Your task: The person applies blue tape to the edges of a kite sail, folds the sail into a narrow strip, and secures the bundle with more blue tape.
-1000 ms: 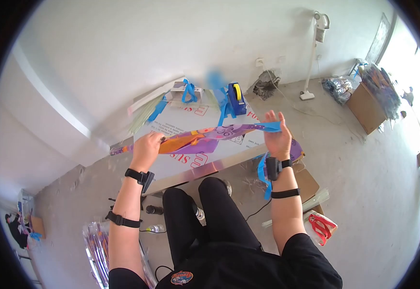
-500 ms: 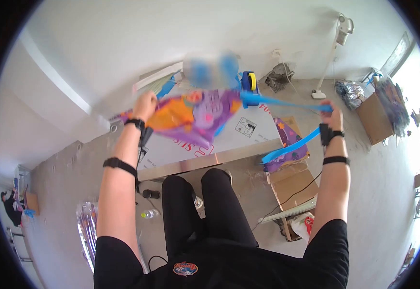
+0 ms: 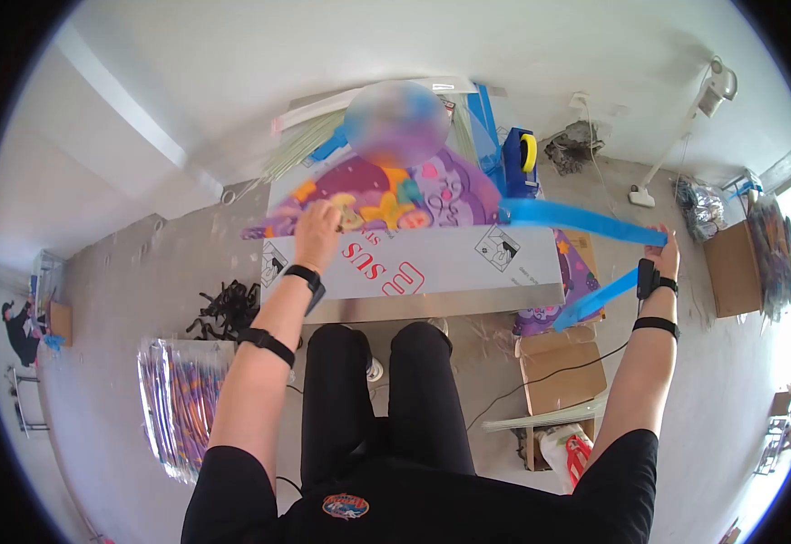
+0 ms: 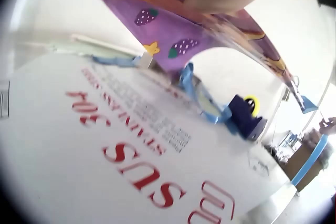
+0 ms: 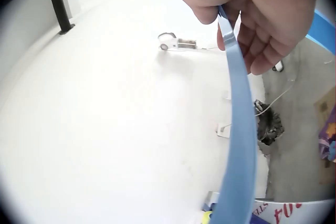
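Observation:
A purple kite [image 3: 454, 195] printed with strawberries and cartoon shapes is spread in the air over the table [image 3: 450, 267]. My left hand [image 3: 318, 238] pinches its near edge toward the left; the left wrist view shows the kite [image 4: 157, 27] hanging in folds above the tabletop. From the kite's right end a blue ribbon [image 3: 586, 219] runs out to the right. My right hand [image 3: 669, 254] pinches this ribbon between thumb and fingers, well right of the table. Its loose end hangs down past the wrist. A blur hides part of the kite's upper edge.
A blue tape dispenser [image 3: 521, 168] stands at the table's back right, thin pale rods [image 3: 305, 150] at its back left. Another purple printed piece [image 3: 577, 286] lies on an open cardboard box [image 3: 563, 372] at right. Wrapped bundles [image 3: 182, 408] lie on the floor at left.
My right hand took hold of the ribbon and moved right, drawing it out from the kite. The kite went from a narrow folded strip to spread. My left hand kept its grip.

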A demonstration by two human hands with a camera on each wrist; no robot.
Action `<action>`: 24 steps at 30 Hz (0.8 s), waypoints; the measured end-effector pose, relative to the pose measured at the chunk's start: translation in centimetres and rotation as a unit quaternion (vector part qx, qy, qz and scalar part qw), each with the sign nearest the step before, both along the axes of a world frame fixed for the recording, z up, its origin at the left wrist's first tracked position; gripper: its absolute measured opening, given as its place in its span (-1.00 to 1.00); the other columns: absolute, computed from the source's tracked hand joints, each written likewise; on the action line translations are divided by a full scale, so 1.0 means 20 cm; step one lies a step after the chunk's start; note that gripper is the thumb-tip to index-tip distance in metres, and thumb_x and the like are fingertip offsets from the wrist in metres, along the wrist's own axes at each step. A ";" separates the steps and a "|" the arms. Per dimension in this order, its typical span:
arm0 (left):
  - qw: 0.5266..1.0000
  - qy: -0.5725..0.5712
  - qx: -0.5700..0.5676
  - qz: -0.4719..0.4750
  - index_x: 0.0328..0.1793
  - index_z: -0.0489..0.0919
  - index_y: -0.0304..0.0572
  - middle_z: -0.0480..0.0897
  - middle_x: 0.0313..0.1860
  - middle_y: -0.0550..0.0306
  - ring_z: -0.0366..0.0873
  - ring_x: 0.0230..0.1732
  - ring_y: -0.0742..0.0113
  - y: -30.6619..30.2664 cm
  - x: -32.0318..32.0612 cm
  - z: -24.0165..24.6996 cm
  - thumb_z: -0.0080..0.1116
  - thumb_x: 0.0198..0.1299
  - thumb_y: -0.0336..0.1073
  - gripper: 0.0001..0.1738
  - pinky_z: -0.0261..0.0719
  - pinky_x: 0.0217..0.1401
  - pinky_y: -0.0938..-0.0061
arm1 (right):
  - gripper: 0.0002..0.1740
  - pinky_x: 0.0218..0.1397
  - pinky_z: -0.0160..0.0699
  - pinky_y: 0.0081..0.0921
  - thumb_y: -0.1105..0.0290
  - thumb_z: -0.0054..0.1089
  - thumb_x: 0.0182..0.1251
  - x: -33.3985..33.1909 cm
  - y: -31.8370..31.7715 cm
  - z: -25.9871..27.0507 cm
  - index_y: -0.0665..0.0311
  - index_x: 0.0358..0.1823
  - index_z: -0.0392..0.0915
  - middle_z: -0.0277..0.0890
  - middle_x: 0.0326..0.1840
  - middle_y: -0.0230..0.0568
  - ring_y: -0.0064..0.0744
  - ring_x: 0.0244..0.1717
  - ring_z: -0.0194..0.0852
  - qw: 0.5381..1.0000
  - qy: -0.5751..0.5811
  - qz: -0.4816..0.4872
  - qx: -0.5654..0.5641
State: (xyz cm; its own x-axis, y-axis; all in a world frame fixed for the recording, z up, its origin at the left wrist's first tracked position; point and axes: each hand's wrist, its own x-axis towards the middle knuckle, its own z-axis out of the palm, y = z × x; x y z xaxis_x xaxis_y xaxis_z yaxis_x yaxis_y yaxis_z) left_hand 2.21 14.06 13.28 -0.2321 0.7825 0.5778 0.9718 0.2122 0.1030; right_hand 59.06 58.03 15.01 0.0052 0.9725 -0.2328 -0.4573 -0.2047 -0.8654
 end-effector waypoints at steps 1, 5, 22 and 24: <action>1.000 -0.004 -0.004 0.002 -0.37 0.39 -0.13 0.44 -0.33 0.11 0.45 -0.21 0.09 0.01 0.04 -0.08 0.07 -0.11 -0.48 -0.85 0.43 -0.22 0.25 | -0.65 -0.01 0.56 -0.33 0.14 0.02 0.44 -0.01 0.00 -0.05 0.34 -0.19 0.52 0.58 -0.21 -0.12 -0.23 -0.18 0.57 1.000 -0.004 0.002 -0.004; 0.992 -0.065 -0.110 0.001 -0.31 0.44 -0.13 0.44 -0.28 0.11 0.46 -0.15 0.10 0.02 0.14 -0.37 0.02 0.00 -0.46 -0.90 0.46 -0.15 0.25 | -0.54 -0.24 0.57 -0.33 -0.03 0.08 0.37 -0.07 -0.11 -0.33 0.23 -0.48 0.44 0.50 -0.47 -0.24 -0.28 -0.47 0.49 0.976 -0.123 -0.018 -0.179; 0.964 -0.197 -0.177 -0.030 -0.09 0.49 -0.16 0.48 -0.16 0.04 0.46 -0.02 0.03 -0.12 0.16 -0.54 0.26 -0.10 -0.42 -0.63 0.46 0.02 0.22 | -0.55 0.40 0.20 -0.15 0.45 -0.02 0.15 -1.45 -1.45 -0.67 0.20 0.13 0.47 0.39 0.23 -0.16 -0.12 0.36 0.23 0.507 -0.574 0.374 0.523; 0.962 -0.206 -0.178 -0.025 -0.07 0.52 -0.11 0.49 -0.10 0.08 0.46 0.02 0.06 -0.23 0.11 -0.51 0.28 -0.07 -0.38 -0.63 0.46 0.04 0.22 | -0.55 0.40 0.20 -0.15 0.46 -0.02 0.16 -1.43 -1.45 -0.68 0.20 0.13 0.47 0.40 0.23 -0.15 -0.12 0.36 0.23 0.504 -0.569 0.373 0.533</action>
